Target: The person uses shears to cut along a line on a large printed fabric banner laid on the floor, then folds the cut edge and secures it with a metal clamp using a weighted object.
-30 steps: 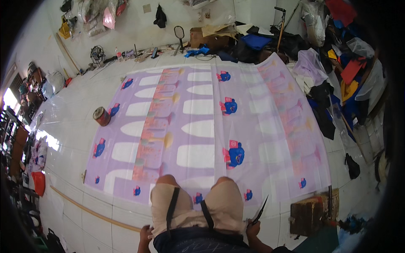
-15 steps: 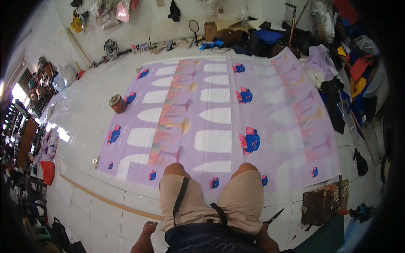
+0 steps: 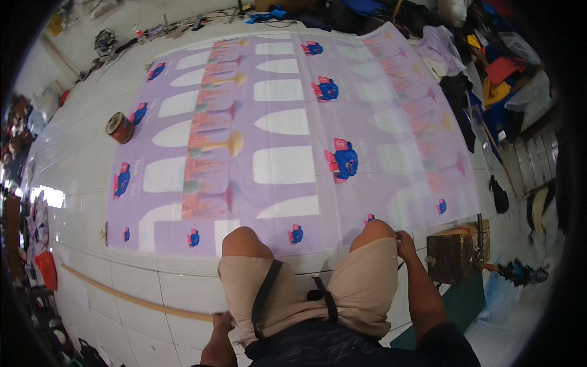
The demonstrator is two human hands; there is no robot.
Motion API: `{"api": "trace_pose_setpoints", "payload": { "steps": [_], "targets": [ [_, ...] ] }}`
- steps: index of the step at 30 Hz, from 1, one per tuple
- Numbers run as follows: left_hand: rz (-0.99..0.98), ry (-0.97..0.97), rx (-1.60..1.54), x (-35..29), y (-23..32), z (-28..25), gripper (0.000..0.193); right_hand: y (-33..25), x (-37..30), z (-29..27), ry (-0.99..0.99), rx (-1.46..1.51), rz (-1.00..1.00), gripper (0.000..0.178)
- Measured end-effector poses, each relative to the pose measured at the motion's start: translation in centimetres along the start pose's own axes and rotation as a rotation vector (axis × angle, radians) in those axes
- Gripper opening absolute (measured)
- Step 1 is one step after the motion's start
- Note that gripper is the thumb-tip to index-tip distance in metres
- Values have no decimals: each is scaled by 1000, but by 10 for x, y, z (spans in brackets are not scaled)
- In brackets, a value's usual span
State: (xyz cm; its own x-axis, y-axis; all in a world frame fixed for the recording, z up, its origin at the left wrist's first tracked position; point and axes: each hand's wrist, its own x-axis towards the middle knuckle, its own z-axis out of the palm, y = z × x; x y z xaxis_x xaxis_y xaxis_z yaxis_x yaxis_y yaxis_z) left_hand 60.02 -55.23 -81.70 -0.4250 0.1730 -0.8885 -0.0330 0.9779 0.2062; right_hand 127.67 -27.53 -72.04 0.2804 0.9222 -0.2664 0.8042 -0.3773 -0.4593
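A large sheet of thin lilac printed material (image 3: 269, 232) lies spread in front of me, with blue and pink figures, white shapes and coral bands on it. My left hand (image 3: 222, 320) is low beside my left thigh, its fingers closed around the near end of a long thin wooden stick (image 3: 131, 295). Next to my right knee, at the sheet's near edge, is my right hand (image 3: 404, 246) with curled fingers; what they hold, if anything, is hidden. A small dark pointed piece (image 3: 401, 265) shows below that hand, mostly hidden by my leg.
A round rusty tin (image 3: 120, 128) stands on the sheet's left edge. At the right are a worn brown box (image 3: 451, 257), a green mat (image 3: 449, 312) and a heap of coloured material (image 3: 504, 70). An orange-red bag (image 3: 46, 270) lies far left on the tiled floor.
My right hand has moved forward from beside my hip to my right knee. My left hand has come to the stick's near end. The view has tilted down and turned right.
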Motion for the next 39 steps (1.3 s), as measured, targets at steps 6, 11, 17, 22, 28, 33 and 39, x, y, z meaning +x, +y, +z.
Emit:
{"api": "trace_pose_setpoints", "payload": {
  "steps": [6,11,17,22,28,33,39],
  "targets": [
    [67,-142,85,-57,-47,-5,45,-42,47,82,-263,-123,-443,45],
    [51,8,164,-130,-46,-66,44,-135,-10,169,145,-355,-656,39],
    [198,-40,221,-189,48,-73,42,-91,97,98,-9,-161,73,39],
    [178,-31,497,-285,170,-82,41,-126,175,-70,293,492,711,58],
    [665,-44,446,-347,343,-17,38,-157,173,-242,470,1519,832,46],
    [867,-290,369,-426,519,135,37,-147,112,-296,503,1604,714,53],
    [613,-746,432,-563,588,272,84,-264,-18,-340,-154,371,-148,27]
  ]
}}
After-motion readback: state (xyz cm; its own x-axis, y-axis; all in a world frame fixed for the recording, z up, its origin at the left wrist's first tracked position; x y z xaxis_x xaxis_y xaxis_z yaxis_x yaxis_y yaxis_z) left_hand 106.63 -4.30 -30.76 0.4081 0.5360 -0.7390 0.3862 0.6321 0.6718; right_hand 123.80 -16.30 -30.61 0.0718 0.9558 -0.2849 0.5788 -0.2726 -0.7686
